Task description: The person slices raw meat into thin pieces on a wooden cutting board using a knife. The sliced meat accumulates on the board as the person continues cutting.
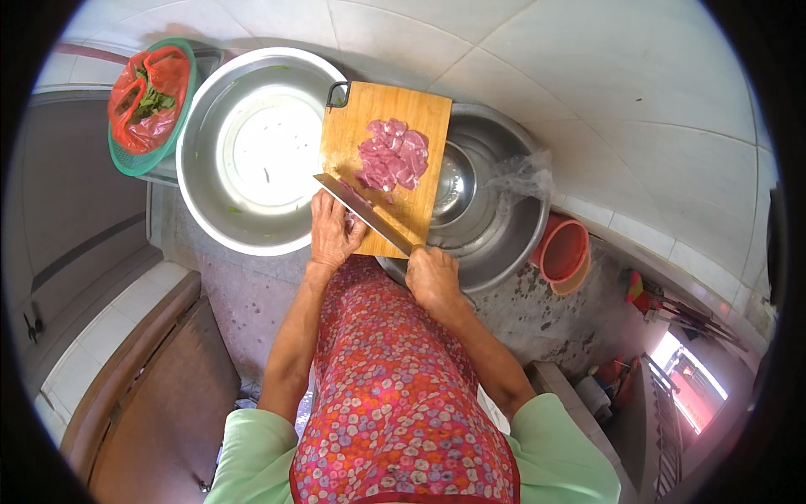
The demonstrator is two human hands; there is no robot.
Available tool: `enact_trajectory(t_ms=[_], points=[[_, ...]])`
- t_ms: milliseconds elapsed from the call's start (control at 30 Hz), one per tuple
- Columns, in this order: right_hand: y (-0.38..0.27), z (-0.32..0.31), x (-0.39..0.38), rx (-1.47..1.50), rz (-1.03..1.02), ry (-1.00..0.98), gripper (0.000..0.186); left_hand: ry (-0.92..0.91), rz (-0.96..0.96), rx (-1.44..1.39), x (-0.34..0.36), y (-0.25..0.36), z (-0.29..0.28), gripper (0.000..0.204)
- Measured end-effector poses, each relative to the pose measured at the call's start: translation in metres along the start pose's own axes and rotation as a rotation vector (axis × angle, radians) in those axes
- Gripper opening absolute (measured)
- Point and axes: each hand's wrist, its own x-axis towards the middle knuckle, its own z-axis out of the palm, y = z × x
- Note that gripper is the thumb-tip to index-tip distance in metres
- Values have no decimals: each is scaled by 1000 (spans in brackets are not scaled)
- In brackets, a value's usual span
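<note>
Fingers of our right hand (432,275) are curled tight around the handle of the cleaver (363,212), while the fingers of our left hand (333,228) lie pressed together and bent, holding down a small piece of raw meat (348,222) at the near edge of the wooden cutting board (353,130); the piece is mostly hidden under them.

From the head view, we see the cleaver's long axis running diagonally, handle at the lower right by our right hand, blade tip pointing up and left across the board, its flat side just beside our left knuckles. We judge the blade stiff and fairly heavy, best held at the handle as it is now. The pile of sliced pink meat (391,155) sits on the far half of the board; it looks soft, wet and slippery, so it would want a flat, pressing grip rather than a pinch.

The board rests across two steel basins, a large one (210,193) on the left and another (504,227) on the right. A green basket (126,160) with a red bag of greens (151,105) stands further left.
</note>
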Motion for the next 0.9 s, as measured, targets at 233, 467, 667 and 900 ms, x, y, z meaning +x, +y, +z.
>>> enact_trajectory(t_ms=[233,467,667,900], points=[[-7,-7,-4,-73,-50,29,10,33,-2,-42,1,-6,4,40],[-19,-3,20,0,9,-46,13,78,-65,-94,6,-3,4,39],[-44,-14,55,41,-36,-128,17,63,-144,-102,6,-9,8,34],[-16,-17,26,81,135,-336,29,137,-88,-87,7,-1,10,27]])
